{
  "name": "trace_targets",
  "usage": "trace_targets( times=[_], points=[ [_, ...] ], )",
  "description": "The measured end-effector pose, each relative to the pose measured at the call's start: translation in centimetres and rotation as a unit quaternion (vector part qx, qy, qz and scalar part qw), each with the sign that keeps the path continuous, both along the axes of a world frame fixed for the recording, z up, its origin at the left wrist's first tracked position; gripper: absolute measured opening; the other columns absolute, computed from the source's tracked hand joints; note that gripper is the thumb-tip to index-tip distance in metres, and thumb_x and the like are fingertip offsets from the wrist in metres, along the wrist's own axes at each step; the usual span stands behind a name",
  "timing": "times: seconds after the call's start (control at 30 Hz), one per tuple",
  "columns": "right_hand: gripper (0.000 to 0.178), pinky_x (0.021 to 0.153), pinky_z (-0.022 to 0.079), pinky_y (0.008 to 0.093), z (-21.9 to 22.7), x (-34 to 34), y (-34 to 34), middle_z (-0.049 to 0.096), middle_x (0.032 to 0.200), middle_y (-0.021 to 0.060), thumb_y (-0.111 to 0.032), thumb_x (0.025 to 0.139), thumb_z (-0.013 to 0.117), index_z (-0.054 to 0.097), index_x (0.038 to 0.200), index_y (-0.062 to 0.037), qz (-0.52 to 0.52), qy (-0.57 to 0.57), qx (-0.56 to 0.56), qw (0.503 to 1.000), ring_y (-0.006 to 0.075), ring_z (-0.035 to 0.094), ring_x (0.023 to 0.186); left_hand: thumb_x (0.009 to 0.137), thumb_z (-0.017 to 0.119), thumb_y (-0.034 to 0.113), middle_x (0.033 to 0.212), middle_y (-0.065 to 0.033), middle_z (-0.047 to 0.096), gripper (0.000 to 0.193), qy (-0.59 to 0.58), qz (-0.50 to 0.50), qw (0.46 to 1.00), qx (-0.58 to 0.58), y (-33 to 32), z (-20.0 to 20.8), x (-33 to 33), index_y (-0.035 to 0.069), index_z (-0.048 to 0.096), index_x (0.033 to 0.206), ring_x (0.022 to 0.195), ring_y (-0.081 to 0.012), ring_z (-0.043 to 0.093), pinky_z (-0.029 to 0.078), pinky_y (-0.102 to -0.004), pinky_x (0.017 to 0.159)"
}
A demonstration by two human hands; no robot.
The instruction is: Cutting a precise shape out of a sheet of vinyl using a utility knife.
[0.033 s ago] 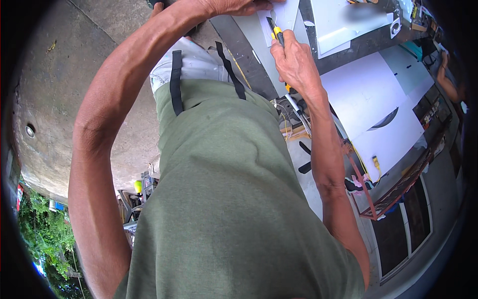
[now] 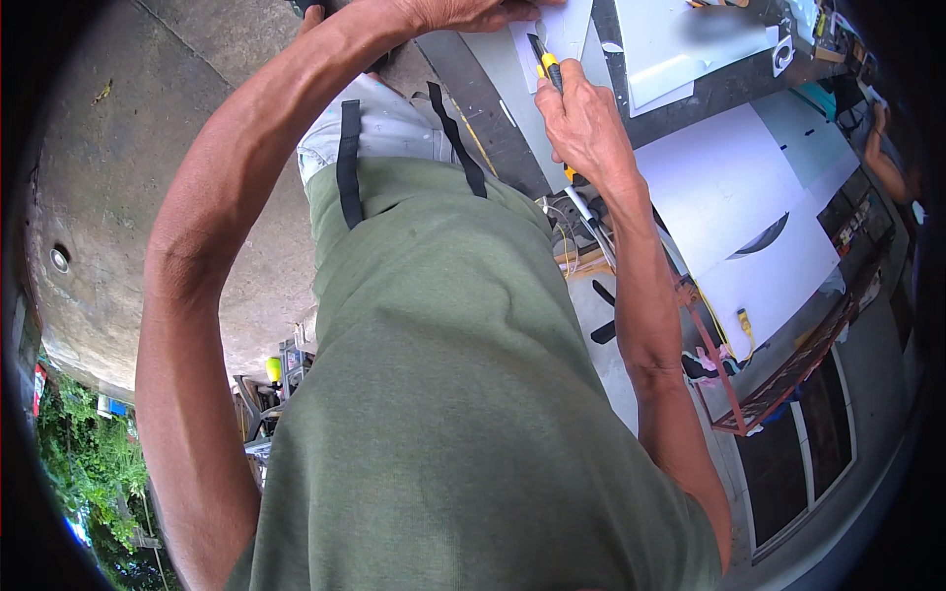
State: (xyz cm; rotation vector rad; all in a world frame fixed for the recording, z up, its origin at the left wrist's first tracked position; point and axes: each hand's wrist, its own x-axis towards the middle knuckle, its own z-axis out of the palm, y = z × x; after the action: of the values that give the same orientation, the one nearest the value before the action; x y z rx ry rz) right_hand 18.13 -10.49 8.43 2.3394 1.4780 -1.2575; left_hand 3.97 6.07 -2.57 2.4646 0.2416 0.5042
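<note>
My right hand [image 2: 586, 123] is closed around a yellow-and-black utility knife [image 2: 551, 67]. Its blade points up and to the left, at a small white sheet [image 2: 564, 32] on the workbench. At the upper edge of the view my left hand [image 2: 471, 12] reaches over to the same sheet. Its fingers stretch out toward the sheet's left side, near the blade tip, and part of the hand is cut off by the frame. Beneath the small sheet is a larger pale grey-white panel [image 2: 532, 128].
White sheets [image 2: 655, 84] lie on the dark bench [image 2: 705, 103] to the right, by a roll of tape [image 2: 782, 55]. Large white boards [image 2: 729, 187] rest on a red metal frame [image 2: 724, 394], with a yellow tool [image 2: 744, 320] on them. Another person's arm [image 2: 884, 163] shows at far right.
</note>
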Motion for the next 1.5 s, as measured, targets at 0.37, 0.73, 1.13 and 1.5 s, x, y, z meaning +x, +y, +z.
trace_targets(
  times=[0.37, 0.73, 1.13, 1.5],
  points=[
    [0.033, 0.069, 0.055, 0.0596, -0.1, -0.5, 0.2, 0.063, 0.074, 0.0404, -0.02, 0.1, 0.052, 0.054, 0.099, 0.013, -0.017, -0.003, -0.009, 1.0, 0.0557, 0.069, 0.077, 0.087, 0.066, 0.027, 0.145, 0.0061, 0.063, 0.039, -0.003, -0.001, 1.0, 0.004, 0.1, 0.1, 0.1, 0.021, 0.073, 0.125, 0.152, -0.0388, 0.034, 0.018, -0.065, 0.126],
    [0.029, 0.067, 0.056, 0.0581, -0.7, -0.7, 0.1, 0.063, 0.073, 0.0403, -0.016, 0.096, 0.053, 0.052, 0.091, 0.0131, 0.021, -0.02, 0.0, 1.0, 0.0558, 0.069, 0.077, 0.087, 0.068, 0.027, 0.145, 0.0068, 0.063, 0.039, 0.009, -0.003, 1.0, -0.015, 0.2, 0.5, -0.1, 0.022, 0.073, 0.126, 0.153, -0.0368, 0.032, 0.017, -0.0636, 0.127],
    [0.027, 0.069, 0.057, 0.0578, -0.3, -0.7, 0.0, 0.064, 0.071, 0.0389, -0.016, 0.098, 0.053, 0.051, 0.092, 0.0103, 0.048, -0.03, -0.01, 0.998, 0.0558, 0.069, 0.075, 0.086, 0.07, 0.027, 0.144, 0.0087, 0.063, 0.04, 0.053, -0.002, 0.999, -0.013, -0.1, 1.5, 0.0, 0.023, 0.073, 0.126, 0.155, -0.035, 0.03, 0.015, -0.0634, 0.128],
    [0.025, 0.065, 0.058, 0.0557, 0.6, -0.3, 1.1, 0.064, 0.068, 0.036, -0.016, 0.097, 0.054, 0.051, 0.09, 0.0085, 0.108, -0.039, -0.011, 0.993, 0.0532, 0.07, 0.072, 0.086, 0.07, 0.027, 0.142, 0.0096, 0.065, 0.037, 0.045, -0.005, 0.999, -0.007, 0.2, 1.1, -0.1, 0.024, 0.075, 0.123, 0.154, -0.0352, 0.03, 0.014, -0.0639, 0.128]
  ],
)
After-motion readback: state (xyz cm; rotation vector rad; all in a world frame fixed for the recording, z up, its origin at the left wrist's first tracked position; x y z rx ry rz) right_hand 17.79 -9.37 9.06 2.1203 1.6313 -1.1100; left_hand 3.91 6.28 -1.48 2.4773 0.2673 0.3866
